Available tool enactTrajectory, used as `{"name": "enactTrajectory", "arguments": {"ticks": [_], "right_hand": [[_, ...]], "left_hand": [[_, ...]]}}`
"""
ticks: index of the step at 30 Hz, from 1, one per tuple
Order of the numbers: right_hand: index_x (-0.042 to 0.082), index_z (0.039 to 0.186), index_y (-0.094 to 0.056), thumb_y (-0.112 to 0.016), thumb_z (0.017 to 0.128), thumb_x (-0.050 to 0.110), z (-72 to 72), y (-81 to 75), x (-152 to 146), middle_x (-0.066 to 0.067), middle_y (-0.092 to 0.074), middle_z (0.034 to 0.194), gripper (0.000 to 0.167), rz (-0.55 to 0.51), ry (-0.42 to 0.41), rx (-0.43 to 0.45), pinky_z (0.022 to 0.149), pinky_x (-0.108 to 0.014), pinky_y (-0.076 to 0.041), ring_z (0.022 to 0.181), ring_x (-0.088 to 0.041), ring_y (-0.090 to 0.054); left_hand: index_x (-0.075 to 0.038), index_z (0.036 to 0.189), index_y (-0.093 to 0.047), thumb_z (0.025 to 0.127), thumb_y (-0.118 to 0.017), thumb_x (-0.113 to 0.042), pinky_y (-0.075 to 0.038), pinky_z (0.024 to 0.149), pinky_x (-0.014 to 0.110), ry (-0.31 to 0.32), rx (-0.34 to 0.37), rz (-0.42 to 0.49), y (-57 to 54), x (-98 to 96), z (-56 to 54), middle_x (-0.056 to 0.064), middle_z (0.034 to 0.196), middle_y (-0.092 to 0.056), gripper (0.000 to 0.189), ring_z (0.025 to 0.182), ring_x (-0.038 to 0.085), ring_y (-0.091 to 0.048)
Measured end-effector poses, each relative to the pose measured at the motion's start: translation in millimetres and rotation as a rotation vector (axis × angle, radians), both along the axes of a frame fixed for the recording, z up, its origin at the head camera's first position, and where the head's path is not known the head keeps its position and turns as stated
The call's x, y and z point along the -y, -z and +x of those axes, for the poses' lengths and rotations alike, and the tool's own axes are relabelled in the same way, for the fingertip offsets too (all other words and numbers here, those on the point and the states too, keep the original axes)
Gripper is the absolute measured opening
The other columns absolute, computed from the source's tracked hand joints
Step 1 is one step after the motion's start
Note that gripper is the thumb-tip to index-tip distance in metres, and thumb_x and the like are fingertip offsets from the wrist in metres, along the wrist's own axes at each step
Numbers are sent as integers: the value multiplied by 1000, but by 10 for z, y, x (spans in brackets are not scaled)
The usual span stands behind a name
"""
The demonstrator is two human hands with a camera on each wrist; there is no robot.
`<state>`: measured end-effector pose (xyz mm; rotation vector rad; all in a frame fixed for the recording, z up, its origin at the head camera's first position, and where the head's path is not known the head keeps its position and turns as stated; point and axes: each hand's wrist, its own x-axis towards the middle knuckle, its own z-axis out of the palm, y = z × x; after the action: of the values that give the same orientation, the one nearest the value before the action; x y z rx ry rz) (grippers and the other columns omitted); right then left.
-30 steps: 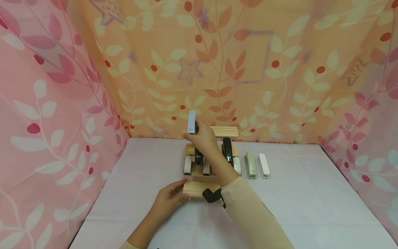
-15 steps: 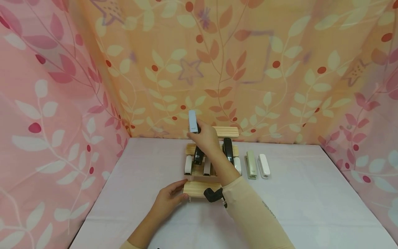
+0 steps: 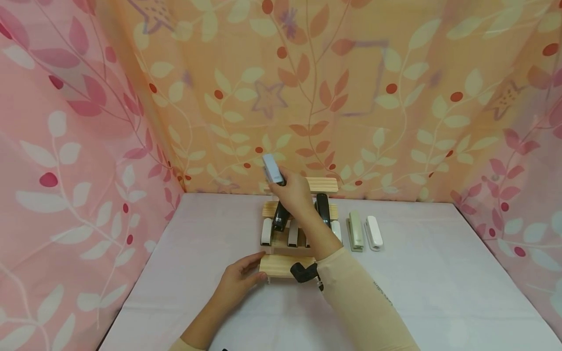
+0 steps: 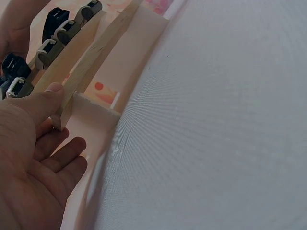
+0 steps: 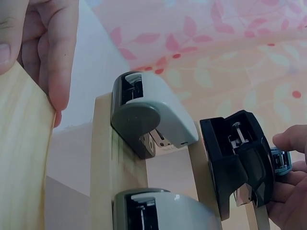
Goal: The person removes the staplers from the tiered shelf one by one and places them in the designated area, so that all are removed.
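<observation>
1. Right hand [image 3: 295, 194]: thumb and fingers grip a pale blue stapler [image 3: 273, 168], held at the 11 o'clock corner of a wooden rack [image 3: 281, 265].
2. The stapler points away between 10 and 11 o'clock from this hand, its long axis slanting from 11 to 5. Of the two hands, the right is nearer.
3. Left hand [image 3: 237, 278]: holds the rack's front plank at its 9 o'clock end, thumb above and fingers below. The stapler is well apart, toward 1 o'clock.
4. On the rack's tiers: two black staplers [image 3: 323, 209], with pale staplers [image 3: 266, 232] in a row nearer 6 o'clock.
5. At 3 o'clock of the rack, a green stapler [image 3: 356, 231] and a white stapler [image 3: 374, 233] lie side by side on the tabletop [image 3: 439, 273].
6. Floral curtains [image 3: 395, 48] rise at 12 o'clock.
7. Hidden: the right arm covers part of the rack, leaving one pale stapler barely visible. Whether the blue stapler touches the top plank cannot be told; the right wrist view shows only its end.
</observation>
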<state>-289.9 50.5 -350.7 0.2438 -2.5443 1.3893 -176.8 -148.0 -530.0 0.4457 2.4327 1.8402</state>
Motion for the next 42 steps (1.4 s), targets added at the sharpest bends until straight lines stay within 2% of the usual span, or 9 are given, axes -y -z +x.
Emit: {"name": "enactTrajectory", "arguments": {"ticks": [12, 17, 22, 28, 34, 42], "right_hand": [[11, 147, -56, -67, 98, 19, 33, -19, -53, -13, -66, 136, 51, -16, 4, -25, 95, -44, -60, 120, -28, -65], [10, 147, -57, -69, 98, 21, 88, -61, -100, -12, -65, 137, 52, -53, -2, -27, 101, -44, -57, 122, -27, -64], [10, 145, -58, -70, 97, 20, 162, -128, -195, -10, -66, 137, 50, -105, -31, -46, 101, -43, -57, 121, -25, -64], [10, 146, -58, -68, 98, 18, 287, -210, -367, -12, -64, 140, 49, -137, -71, -70, 102, -42, -57, 127, -26, -63], [7, 144, -58, -70, 97, 12, 451, -288, -554, -15, -63, 140, 49, -164, -109, -145, 102, -42, -55, 126, -28, -63], [15, 146, -58, -71, 98, 18, 732, -370, -837, -11, -62, 142, 50, -107, -58, -136, 95, -42, -59, 126, -27, -63]], "left_hand": [[-15, 139, -63, 86, -83, -21, -45, 114, 35, 5, 0, 5, -8, 8, 9, 2, 143, -63, 58, 133, 21, -59], [-15, 139, -63, 85, -83, -21, -45, 114, 36, 3, 1, 12, -9, 6, 20, 2, 143, -63, 58, 134, 22, -59], [-15, 139, -63, 86, -83, -21, -45, 114, 35, 3, -3, 14, -1, 5, 23, 2, 142, -63, 58, 133, 22, -59], [-14, 139, -63, 85, -83, -21, -45, 114, 35, 6, -4, 9, -3, 4, 21, 2, 142, -63, 58, 132, 22, -60], [-14, 140, -63, 86, -83, -24, -46, 113, 33, 9, -11, -3, 4, 6, 14, 2, 142, -63, 59, 132, 22, -60], [-15, 139, -63, 85, -84, -25, -46, 114, 35, 7, -14, 3, 20, -3, 8, 2, 142, -63, 59, 131, 22, -61]]}}
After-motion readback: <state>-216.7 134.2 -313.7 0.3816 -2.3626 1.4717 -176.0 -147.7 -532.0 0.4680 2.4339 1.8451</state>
